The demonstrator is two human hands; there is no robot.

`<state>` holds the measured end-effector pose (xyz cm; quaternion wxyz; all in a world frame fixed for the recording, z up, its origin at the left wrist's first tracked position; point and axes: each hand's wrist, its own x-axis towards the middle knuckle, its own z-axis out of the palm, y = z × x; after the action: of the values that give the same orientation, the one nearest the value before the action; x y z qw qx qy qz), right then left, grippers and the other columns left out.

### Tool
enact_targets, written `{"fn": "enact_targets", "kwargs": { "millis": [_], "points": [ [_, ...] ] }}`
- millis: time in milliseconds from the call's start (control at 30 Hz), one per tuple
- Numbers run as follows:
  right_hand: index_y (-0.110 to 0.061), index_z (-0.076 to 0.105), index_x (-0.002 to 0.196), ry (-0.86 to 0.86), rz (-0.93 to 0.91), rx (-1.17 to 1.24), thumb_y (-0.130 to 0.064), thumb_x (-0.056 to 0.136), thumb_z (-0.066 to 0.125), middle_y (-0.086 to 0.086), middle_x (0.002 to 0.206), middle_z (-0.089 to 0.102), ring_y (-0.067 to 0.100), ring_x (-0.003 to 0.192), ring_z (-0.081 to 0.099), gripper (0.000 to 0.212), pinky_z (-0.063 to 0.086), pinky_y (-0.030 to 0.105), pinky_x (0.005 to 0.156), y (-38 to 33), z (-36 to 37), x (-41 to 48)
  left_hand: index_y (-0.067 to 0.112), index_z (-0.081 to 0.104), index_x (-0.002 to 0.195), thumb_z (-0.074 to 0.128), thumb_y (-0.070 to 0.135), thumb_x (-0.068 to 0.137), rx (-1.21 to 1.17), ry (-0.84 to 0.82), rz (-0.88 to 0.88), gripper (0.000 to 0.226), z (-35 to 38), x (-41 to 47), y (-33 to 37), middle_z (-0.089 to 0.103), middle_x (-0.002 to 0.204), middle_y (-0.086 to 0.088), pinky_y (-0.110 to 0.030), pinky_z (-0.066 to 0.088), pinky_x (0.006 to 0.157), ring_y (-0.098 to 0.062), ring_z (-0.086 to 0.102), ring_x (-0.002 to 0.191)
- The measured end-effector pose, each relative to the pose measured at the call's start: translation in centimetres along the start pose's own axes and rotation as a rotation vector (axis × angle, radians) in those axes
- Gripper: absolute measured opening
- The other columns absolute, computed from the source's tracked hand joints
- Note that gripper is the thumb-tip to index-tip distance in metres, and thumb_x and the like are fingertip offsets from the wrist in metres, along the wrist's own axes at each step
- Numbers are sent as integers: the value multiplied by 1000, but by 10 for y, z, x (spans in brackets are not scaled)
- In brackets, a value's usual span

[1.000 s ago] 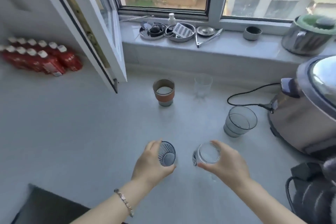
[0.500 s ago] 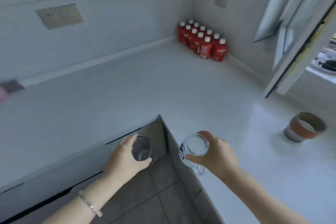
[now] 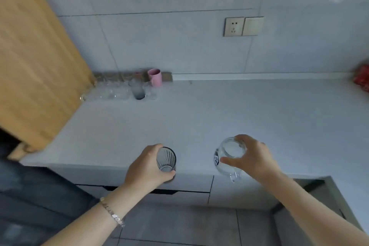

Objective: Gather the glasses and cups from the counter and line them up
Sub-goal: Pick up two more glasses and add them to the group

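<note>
I've turned; the glass row (image 3: 111, 92) lies ahead (far off). Left fingers (image 3: 154, 147) grip the ribbed glass (image 3: 166, 158), right fingers (image 3: 231, 161) the mug (image 3: 229, 149).

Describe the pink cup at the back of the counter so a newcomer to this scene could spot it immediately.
Start at the large wooden panel on the left, where it meets the grey counter. A cluster of glasses stands there, and the pink cup is at the cluster's back right. It is the only opaque, coloured piece; its neighbours are clear or smoky glass.
</note>
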<state>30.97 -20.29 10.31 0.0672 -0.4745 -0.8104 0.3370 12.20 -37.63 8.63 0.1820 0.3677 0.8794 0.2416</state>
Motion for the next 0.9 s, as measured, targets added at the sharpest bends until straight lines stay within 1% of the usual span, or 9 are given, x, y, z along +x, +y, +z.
{"fn": "enact_targets", "kwargs": {
  "millis": [100, 167, 333, 467, 600, 767, 833, 900],
  "points": [
    [-26, 57, 119, -31, -48, 8, -45, 61, 83, -7, 114, 67, 17, 105, 61, 66, 46, 25, 81, -47, 25, 38, 26, 38, 136, 75, 37, 69, 4, 41, -59, 77, -33, 27, -34, 44, 139, 8, -23, 39, 92, -14, 49, 123],
    [-25, 57, 120, -58, -82, 10, -44, 62, 82, -6, 114, 66, 16, 105, 60, 66, 44, 24, 79, -74, 42, 63, 26, 38, 135, 75, 37, 70, 1, 66, -96, 75, -51, 46, -55, 45, 138, 8, -22, 38, 87, -14, 50, 121],
    [-27, 54, 122, -103, -157, -18, -47, 65, 79, -7, 115, 65, 16, 108, 60, 65, 40, 24, 76, -134, 89, 129, 25, 39, 134, 76, 38, 68, -19, 107, -207, 77, -89, 105, -105, 47, 135, 5, -28, 42, 93, -14, 51, 121],
    [-30, 56, 117, -152, -224, -37, -49, 62, 78, -11, 111, 66, 15, 107, 61, 63, 45, 26, 78, -183, 126, 187, 25, 39, 134, 75, 37, 70, -29, 134, -288, 75, -120, 157, -141, 45, 137, 5, -30, 43, 98, -15, 49, 123],
    [-32, 56, 115, -248, -276, -46, -49, 61, 78, -12, 110, 66, 14, 107, 60, 61, 42, 23, 77, -234, 160, 233, 25, 36, 137, 74, 38, 71, -7, 143, -373, 77, -152, 204, -178, 43, 140, 5, -31, 43, 98, -16, 47, 126],
    [-33, 55, 114, -334, -323, -83, -51, 63, 75, -14, 109, 66, 12, 105, 60, 58, 40, 21, 77, -288, 205, 274, 17, 40, 134, 76, 27, 69, -45, 172, -444, 75, -185, 262, -230, 47, 138, -4, -36, 42, 98, -21, 45, 128],
    [-33, 54, 115, -349, -315, -87, -51, 63, 75, -14, 109, 66, 11, 106, 60, 59, 41, 21, 78, -306, 223, 286, 12, 45, 131, 77, 21, 66, -31, 174, -450, 73, -196, 287, -254, 51, 132, -8, -36, 43, 97, -25, 47, 124],
    [-32, 54, 114, -348, -294, -88, -51, 63, 75, -14, 109, 65, 11, 106, 60, 58, 43, 22, 79, -321, 242, 296, 11, 46, 131, 77, 22, 65, 2, 154, -445, 74, -205, 313, -281, 52, 132, -8, -36, 42, 98, -26, 46, 124]
  ]
}}
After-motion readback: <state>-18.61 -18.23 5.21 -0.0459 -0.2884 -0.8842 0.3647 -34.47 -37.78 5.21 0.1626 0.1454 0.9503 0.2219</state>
